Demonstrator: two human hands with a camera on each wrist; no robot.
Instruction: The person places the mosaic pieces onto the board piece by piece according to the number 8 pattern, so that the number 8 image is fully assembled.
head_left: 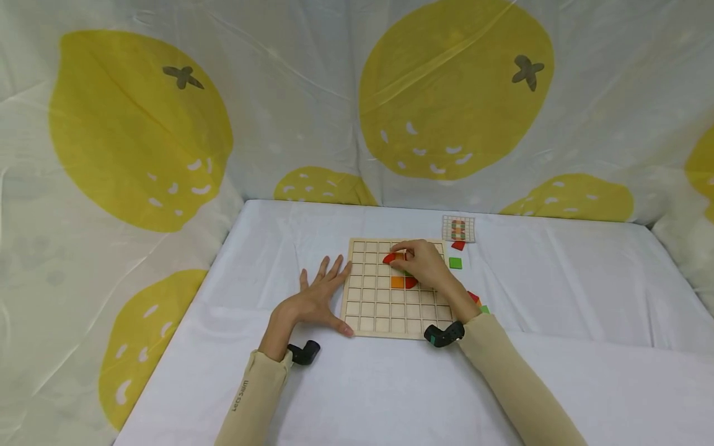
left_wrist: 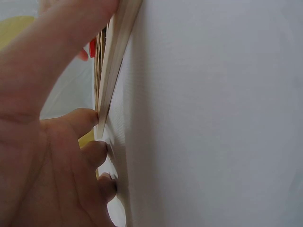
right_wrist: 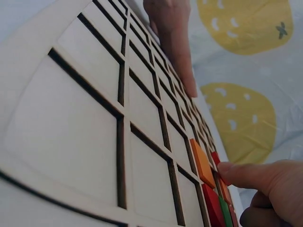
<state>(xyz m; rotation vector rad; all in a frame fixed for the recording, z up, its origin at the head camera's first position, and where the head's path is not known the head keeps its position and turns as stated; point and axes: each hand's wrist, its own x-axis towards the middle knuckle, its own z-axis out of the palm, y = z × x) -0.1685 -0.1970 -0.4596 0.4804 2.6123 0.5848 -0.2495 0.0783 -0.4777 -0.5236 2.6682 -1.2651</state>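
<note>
Pale fabric [head_left: 290, 93] with printed lemons [head_left: 147, 130] hung behind the white-covered worktop [head_left: 580, 279]. On it lay a wooden grid board [head_left: 368, 310]. Both hands were at this board. At its left edge, the left hand [head_left: 315, 302] was widely spread, with thumb and index fingertip touching the wooden side. Over the board's far half, the right hand [head_left: 426, 265] pinched a red piece [head_left: 388, 259] between thumb and index finger. On the board, closer to its near edge, sat an orange square [head_left: 397, 282] and a red quarter [head_left: 411, 283].

To the right of the board lay a green square [head_left: 455, 263], and beyond its far right corner a pattern card [head_left: 458, 228].

Only the left wrist view showed clearly the thickness of the board's side. The right wrist view revealed a green piece [right_wrist: 225, 210], which in the head view was mostly hidden under the right hand. Dark lettering [head_left: 240, 395] ran along the left sleeve [head_left: 256, 384], too small to be read with certainty.
</note>
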